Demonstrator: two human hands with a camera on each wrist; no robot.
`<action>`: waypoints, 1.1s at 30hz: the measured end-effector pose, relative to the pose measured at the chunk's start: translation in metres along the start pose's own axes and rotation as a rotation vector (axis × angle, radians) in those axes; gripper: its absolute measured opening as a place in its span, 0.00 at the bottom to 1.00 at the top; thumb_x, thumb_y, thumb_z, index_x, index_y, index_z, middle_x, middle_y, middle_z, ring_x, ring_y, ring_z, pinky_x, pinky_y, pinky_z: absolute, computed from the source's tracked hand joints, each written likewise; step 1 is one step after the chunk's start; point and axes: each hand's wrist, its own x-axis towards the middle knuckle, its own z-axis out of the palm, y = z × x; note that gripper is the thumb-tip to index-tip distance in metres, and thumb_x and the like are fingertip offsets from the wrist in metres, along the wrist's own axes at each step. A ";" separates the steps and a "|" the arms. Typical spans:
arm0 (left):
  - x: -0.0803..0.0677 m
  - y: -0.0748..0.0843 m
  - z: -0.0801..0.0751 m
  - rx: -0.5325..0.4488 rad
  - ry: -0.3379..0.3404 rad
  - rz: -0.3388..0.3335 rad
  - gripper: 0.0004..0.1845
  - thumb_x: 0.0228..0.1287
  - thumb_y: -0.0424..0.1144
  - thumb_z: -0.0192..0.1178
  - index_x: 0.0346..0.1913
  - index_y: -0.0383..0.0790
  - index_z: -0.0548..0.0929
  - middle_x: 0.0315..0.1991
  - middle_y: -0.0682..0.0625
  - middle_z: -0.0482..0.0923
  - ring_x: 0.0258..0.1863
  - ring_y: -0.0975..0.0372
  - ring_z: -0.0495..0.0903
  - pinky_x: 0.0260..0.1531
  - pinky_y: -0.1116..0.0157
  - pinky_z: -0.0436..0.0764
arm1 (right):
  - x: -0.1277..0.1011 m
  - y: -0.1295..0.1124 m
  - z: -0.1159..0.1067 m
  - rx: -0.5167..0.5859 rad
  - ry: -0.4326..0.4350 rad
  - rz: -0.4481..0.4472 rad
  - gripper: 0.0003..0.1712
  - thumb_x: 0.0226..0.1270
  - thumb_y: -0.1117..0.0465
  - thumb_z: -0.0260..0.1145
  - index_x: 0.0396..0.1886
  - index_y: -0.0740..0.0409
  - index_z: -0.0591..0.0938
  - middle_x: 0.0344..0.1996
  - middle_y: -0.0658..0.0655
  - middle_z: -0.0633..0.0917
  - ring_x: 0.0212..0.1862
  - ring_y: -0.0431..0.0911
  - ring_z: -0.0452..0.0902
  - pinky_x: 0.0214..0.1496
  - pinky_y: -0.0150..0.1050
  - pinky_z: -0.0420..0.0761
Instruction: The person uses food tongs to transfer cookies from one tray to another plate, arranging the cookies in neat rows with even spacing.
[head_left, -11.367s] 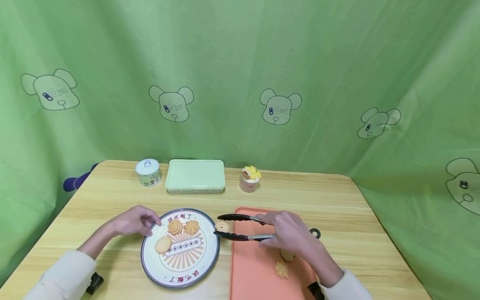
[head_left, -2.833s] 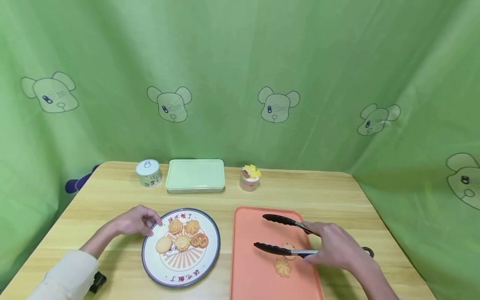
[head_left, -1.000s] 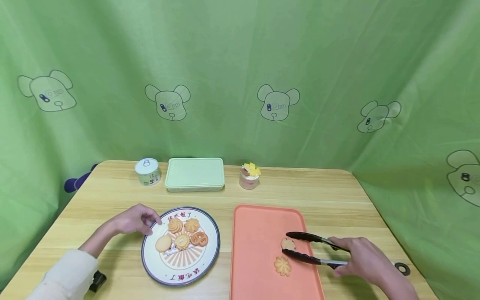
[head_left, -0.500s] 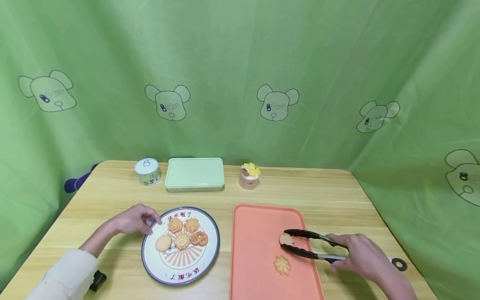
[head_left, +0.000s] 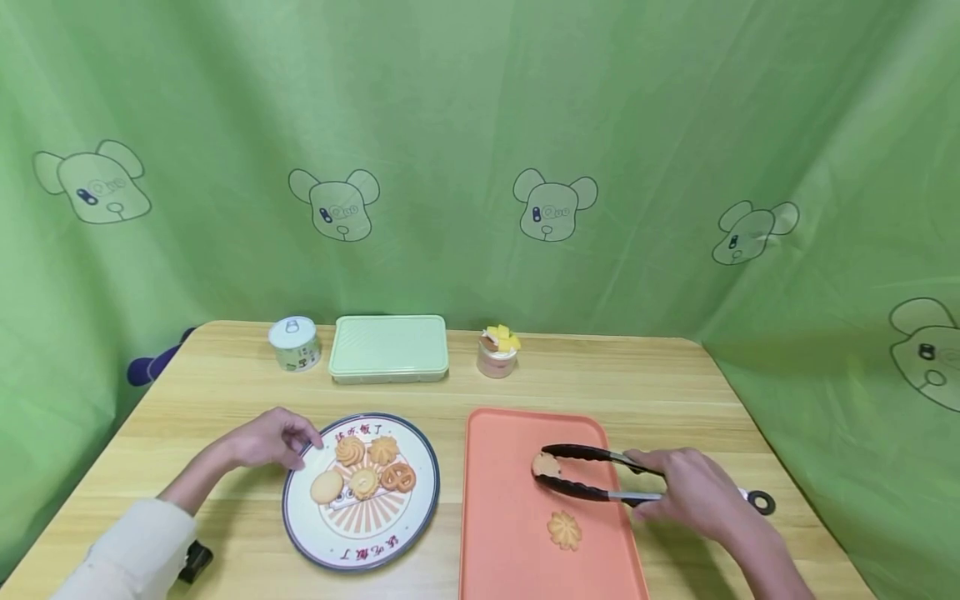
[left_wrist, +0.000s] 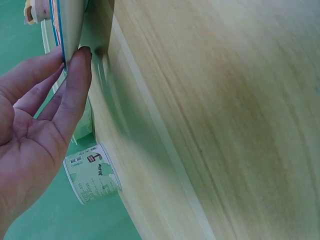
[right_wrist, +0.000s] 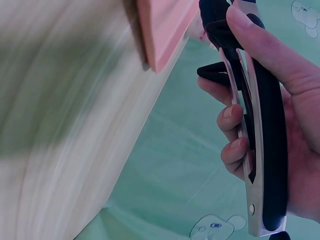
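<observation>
My left hand [head_left: 272,437] pinches the left rim of a round plate [head_left: 416,504]; in the left wrist view the thumb and fingers [left_wrist: 75,92] hold the tilted plate edge [left_wrist: 74,25]. Several cookies lie on the plate, among them a pretzel-shaped cookie [head_left: 398,477] and a plain oval one [head_left: 327,487]. My right hand [head_left: 686,487] grips black-and-silver tongs [head_left: 581,489], with fingers wrapped round the handles [right_wrist: 275,150] in the right wrist view. Between the tong tips is a round, dark-flecked cookie [head_left: 546,466], over the orange tray [head_left: 506,542]. A flower-shaped cookie [head_left: 564,531] lies on the tray.
Along the back of the wooden table [head_left: 615,375] stand a pull-tab can [head_left: 294,343], a pale green lidded box [head_left: 388,348] and a small dessert cup [head_left: 497,352] topped with yellow cubes. A green curtain [head_left: 450,167] hangs behind.
Since the oldest frame, a round ridged cookie and the pretzel-shaped one have come onto the plate. Within the last second, the tongs closed on the flecked cookie and moved left. Left hand stayed put.
</observation>
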 end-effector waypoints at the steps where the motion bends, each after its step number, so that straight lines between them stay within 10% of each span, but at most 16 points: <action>1: 0.000 0.000 0.000 0.000 -0.001 0.004 0.16 0.45 0.25 0.65 0.42 0.30 0.82 0.28 0.48 0.74 0.28 0.62 0.70 0.25 0.71 0.74 | 0.002 -0.002 0.000 0.005 0.003 -0.007 0.42 0.31 0.44 0.80 0.52 0.54 0.83 0.41 0.60 0.87 0.41 0.53 0.83 0.37 0.47 0.81; 33: 0.002 -0.003 -0.002 0.006 0.005 -0.018 0.17 0.45 0.25 0.66 0.42 0.32 0.82 0.29 0.47 0.75 0.29 0.61 0.71 0.27 0.70 0.76 | 0.071 -0.105 0.006 0.019 0.048 -0.250 0.33 0.38 0.53 0.80 0.51 0.49 0.84 0.42 0.49 0.88 0.36 0.43 0.83 0.34 0.37 0.80</action>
